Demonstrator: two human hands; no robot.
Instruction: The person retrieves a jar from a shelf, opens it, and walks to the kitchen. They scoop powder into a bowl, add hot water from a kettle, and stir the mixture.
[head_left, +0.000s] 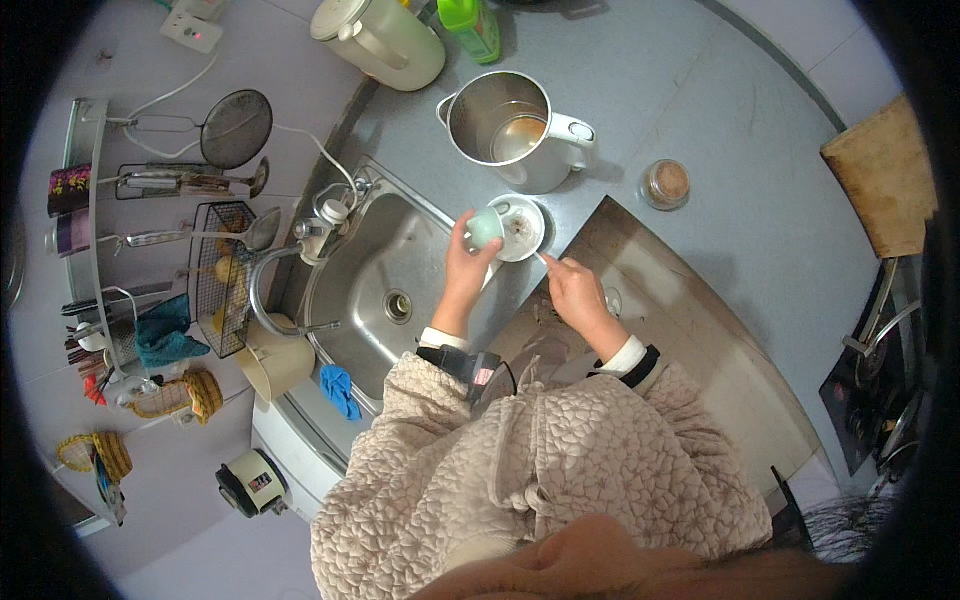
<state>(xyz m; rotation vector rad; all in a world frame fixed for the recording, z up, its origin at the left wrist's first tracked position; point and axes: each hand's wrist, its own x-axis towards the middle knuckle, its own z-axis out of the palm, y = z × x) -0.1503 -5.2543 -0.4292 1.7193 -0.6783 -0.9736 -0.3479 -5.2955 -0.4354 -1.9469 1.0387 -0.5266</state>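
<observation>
My left hand (468, 262) holds a small pale green cup (485, 228) at the sink's right edge. The cup is tilted over a round white dish (531, 241), which has dark brownish specks inside. My right hand (577, 289) grips a thin white handle (540, 258) at the dish's near rim; whether it belongs to the dish or to a spoon I cannot tell. Just beyond the dish stands an electric kettle (551, 174) with its top uncovered, a little liquid or shine at its steel bottom.
Left of my hands lies a steel sink (360, 277) with a curved faucet (259, 281). A jar of brown powder (666, 184) stands on the counter (720, 142) to the right. Farther back are a lidded cream jug (397, 52) and a green bottle (472, 34). A blue cloth (340, 391) lies by the sink.
</observation>
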